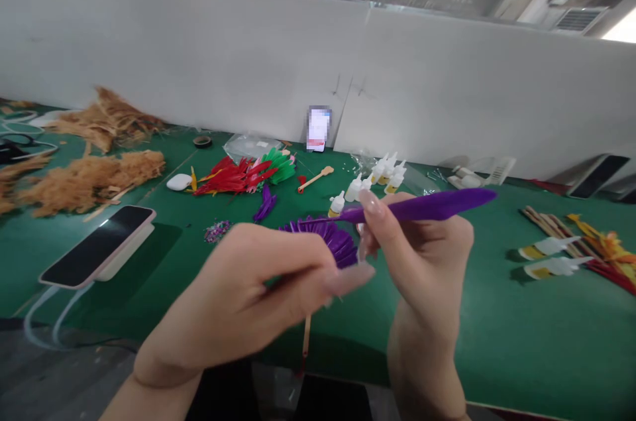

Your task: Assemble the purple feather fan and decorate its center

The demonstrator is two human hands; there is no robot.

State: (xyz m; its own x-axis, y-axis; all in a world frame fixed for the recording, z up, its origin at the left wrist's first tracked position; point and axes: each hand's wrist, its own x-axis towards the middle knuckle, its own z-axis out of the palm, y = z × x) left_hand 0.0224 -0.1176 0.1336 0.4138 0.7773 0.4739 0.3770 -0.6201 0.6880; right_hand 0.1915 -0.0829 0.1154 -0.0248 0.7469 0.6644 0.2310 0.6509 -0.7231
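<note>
My right hand pinches a long purple feather between thumb and fingers. The feather lies nearly level, its broad end to the right and its thin quill reaching left above my other hand. My left hand is closed, thumb against fingers; what it grips, if anything, is hidden. Partly behind my left hand is a fan of purple feathers. A thin wooden stick with a red tip shows below that hand. I cannot tell whether the fan rests on the table or is held.
Small glue bottles stand behind my right hand; two more lie at right. Red feathers, green feathers and a loose purple feather lie on the green table. A phone and brown fibre are at left.
</note>
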